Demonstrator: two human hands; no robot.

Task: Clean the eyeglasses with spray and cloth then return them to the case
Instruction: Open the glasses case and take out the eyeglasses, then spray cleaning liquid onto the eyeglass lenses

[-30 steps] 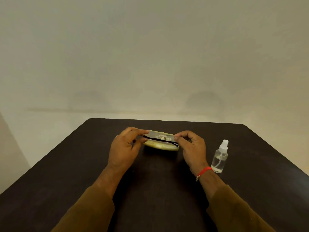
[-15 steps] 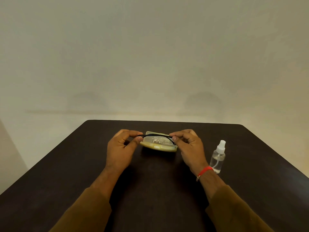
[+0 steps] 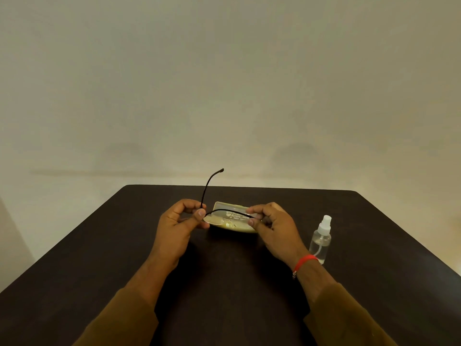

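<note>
Fingertips (image 3: 200, 213) of the left hand (image 3: 178, 228) pinch one end of a pair of thin, dark-framed eyeglasses (image 3: 224, 210), thumb and forefinger closed on the corner where the temple arm joins the front. Across from them, the curled thumb and fingers of the right hand (image 3: 274, 228) grip the opposite end of the frame. The eyeglasses are held level between the two hands, a little above the table. One temple arm (image 3: 206, 188) stands swung out from the left-hand corner and rises up and away from the person, with its curved tip showing against the pale wall (image 3: 229, 83) past the table's far edge. Whether the other arm is folded or open cannot be told.

Directly under and just behind the lenses lies a pale yellow-green eyeglass case (image 3: 240, 230), resting on the table between the hands. It appears to be open, and it bears printed lettering too blurred to read.

A red thread bracelet (image 3: 304, 261) circles the right wrist, and brown sleeves (image 3: 119, 318) cover both forearms. Just beside that wrist, on its right, a small clear spray bottle (image 3: 320, 242) with a white nozzle stands upright, apart from the case. Everything rests on a dark brown table (image 3: 99, 245) with rounded far corners.
</note>
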